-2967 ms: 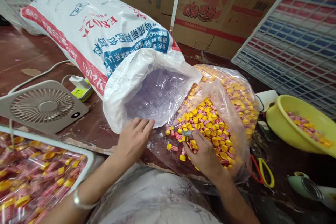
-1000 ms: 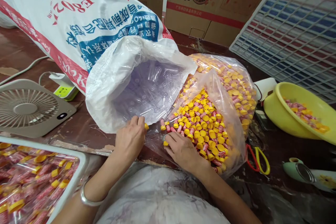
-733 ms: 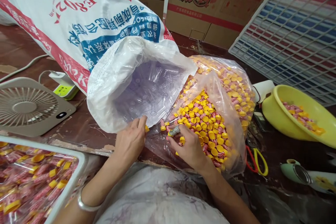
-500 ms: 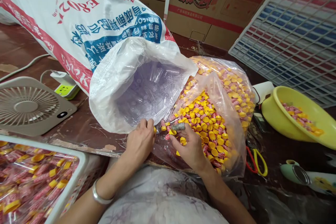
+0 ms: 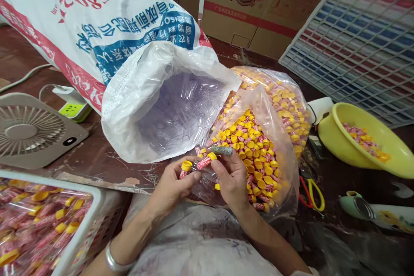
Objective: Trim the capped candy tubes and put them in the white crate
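My left hand [image 5: 176, 181] is closed around a clear tube, with a yellow-capped red-and-white piece [image 5: 185, 168] at its fingers. My right hand [image 5: 230, 177] pinches another yellow-capped red-and-white piece [image 5: 205, 161] by its cap, its other end close to the clear tube. A grey wrap [image 5: 221, 150] covers one finger of that hand. Behind my hands, a white sack [image 5: 129, 108] gapes open, with clear plastic tubes [image 5: 184, 112] inside. Many yellow-capped pieces [image 5: 255, 151] fill an open clear bag beside my right hand.
A fan [image 5: 35, 131] and a power strip [image 5: 73, 110] stand left. The basket [image 5: 74, 241] at lower left holds filled tubes. On the right are a yellow bowl [image 5: 339, 138], scissors [image 5: 312, 196], a green-and-white object [image 5: 365, 211] and a wire rack [image 5: 355, 47]. Cartons [image 5: 239, 8] stand behind.
My left hand has turned and drawn back from the sack's mouth, showing a tube and a capped piece. My right hand has lifted a capped piece towards it. The view has shifted slightly.
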